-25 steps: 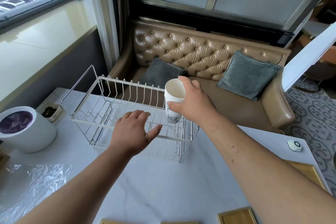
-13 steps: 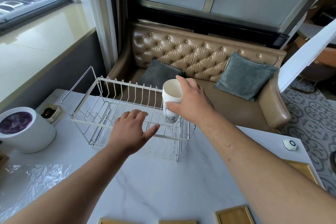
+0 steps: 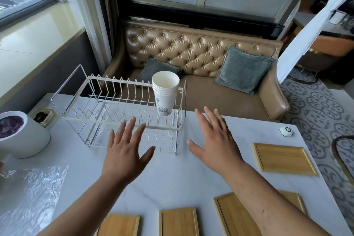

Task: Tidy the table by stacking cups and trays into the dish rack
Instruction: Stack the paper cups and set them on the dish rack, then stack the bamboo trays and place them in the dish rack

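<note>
Your cup stack (image 3: 165,94) stands in the dish rack (image 3: 92,120), at its right end. One tray (image 3: 283,159) lies right of the rack; more trays (image 3: 178,223) line the table's (image 3: 172,178) near edge.

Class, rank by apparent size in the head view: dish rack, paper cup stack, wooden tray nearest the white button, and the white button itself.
1. dish rack
2. wooden tray, though it lies nearer the camera than the cups
3. paper cup stack
4. white button

Restaurant or café booth: a tufted leather bench (image 3: 191,51) with grey cushions (image 3: 243,69) is facing a marble table (image 3: 172,178) that is carrying a small white call button (image 3: 285,131); patterned floor tiles (image 3: 316,105) are lying alongside.
</note>
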`<state>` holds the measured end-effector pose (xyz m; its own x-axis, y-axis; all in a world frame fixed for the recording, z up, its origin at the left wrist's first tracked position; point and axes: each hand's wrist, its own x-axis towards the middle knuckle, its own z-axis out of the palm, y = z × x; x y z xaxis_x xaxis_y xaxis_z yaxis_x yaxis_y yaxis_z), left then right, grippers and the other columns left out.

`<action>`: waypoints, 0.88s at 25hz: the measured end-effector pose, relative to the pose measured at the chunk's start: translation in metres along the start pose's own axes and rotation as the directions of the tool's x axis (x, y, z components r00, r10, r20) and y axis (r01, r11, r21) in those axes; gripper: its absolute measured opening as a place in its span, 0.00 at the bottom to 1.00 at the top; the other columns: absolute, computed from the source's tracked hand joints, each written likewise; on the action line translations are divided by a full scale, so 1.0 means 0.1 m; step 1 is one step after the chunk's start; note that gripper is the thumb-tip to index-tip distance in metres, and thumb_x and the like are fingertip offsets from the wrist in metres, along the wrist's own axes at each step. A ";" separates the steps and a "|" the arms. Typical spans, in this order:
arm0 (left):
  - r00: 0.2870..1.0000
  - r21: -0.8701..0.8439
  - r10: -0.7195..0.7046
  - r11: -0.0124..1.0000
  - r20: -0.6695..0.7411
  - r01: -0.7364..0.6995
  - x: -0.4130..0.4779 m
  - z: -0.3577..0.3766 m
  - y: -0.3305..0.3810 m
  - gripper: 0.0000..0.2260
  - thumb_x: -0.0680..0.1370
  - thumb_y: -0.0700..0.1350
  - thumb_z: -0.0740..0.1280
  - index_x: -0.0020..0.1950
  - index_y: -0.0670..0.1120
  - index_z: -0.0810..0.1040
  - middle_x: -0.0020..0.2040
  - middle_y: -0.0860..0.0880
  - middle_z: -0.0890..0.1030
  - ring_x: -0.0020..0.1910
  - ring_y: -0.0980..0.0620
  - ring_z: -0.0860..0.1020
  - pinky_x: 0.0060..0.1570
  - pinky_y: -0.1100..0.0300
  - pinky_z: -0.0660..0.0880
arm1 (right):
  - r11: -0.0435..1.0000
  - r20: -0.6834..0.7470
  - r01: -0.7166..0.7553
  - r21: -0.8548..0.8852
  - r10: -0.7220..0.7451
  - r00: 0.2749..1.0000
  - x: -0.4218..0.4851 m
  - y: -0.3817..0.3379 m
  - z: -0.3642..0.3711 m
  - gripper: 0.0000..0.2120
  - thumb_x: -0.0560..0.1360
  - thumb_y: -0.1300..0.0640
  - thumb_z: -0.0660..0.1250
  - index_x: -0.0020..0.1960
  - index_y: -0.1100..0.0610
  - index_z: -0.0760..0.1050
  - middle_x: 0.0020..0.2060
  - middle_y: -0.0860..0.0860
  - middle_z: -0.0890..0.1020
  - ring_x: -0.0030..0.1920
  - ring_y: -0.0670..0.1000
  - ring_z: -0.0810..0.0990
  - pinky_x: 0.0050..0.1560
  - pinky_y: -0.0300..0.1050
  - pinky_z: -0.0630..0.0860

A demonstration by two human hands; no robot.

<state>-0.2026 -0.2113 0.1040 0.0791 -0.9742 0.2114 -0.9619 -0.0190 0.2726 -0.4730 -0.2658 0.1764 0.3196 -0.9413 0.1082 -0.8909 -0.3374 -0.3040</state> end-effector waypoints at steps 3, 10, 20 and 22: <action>0.999 -0.024 0.019 1.000 0.051 -0.018 -0.39 0.23 0.13 0.34 0.79 0.68 0.57 0.82 0.53 0.62 0.85 0.47 0.58 0.84 0.43 0.54 0.80 0.38 0.54 | 0.997 0.044 -0.074 -0.024 0.075 0.996 -0.62 0.31 0.22 0.41 0.74 0.32 0.55 0.82 0.41 0.43 0.84 0.47 0.48 0.83 0.54 0.42 0.80 0.56 0.53; 0.885 -0.022 0.142 0.989 0.443 -0.147 -1.11 0.96 0.48 0.41 0.77 0.72 0.59 0.85 0.57 0.51 0.86 0.51 0.47 0.85 0.47 0.47 0.81 0.44 0.47 | 0.975 0.333 -0.189 -0.114 0.217 0.918 -1.96 0.86 0.94 0.41 0.76 0.34 0.54 0.83 0.44 0.42 0.84 0.49 0.44 0.83 0.56 0.38 0.82 0.56 0.47; 0.776 0.047 0.128 0.979 0.617 -0.199 -1.59 1.51 0.57 0.22 0.82 0.58 0.63 0.75 0.54 0.69 0.68 0.48 0.77 0.66 0.43 0.75 0.61 0.47 0.74 | 0.984 0.622 -0.089 -0.156 0.168 0.765 -2.83 0.85 1.57 0.36 0.81 0.40 0.54 0.83 0.45 0.40 0.84 0.51 0.41 0.82 0.57 0.37 0.81 0.57 0.42; 0.811 0.064 0.110 0.982 0.574 -0.178 -1.55 1.54 0.56 0.13 0.83 0.53 0.60 0.65 0.51 0.74 0.56 0.47 0.80 0.55 0.42 0.79 0.50 0.48 0.73 | 0.977 0.624 -0.152 -0.147 0.210 0.753 -2.88 0.87 1.59 0.35 0.81 0.41 0.55 0.83 0.45 0.44 0.84 0.50 0.47 0.82 0.56 0.46 0.79 0.56 0.54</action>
<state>-0.3087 -0.0963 -0.0576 -0.1916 -0.9215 -0.3379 -0.9753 0.1403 0.1704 -0.5908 -0.0237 -0.0318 0.2545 -0.7793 -0.5727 -0.9666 -0.1872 -0.1748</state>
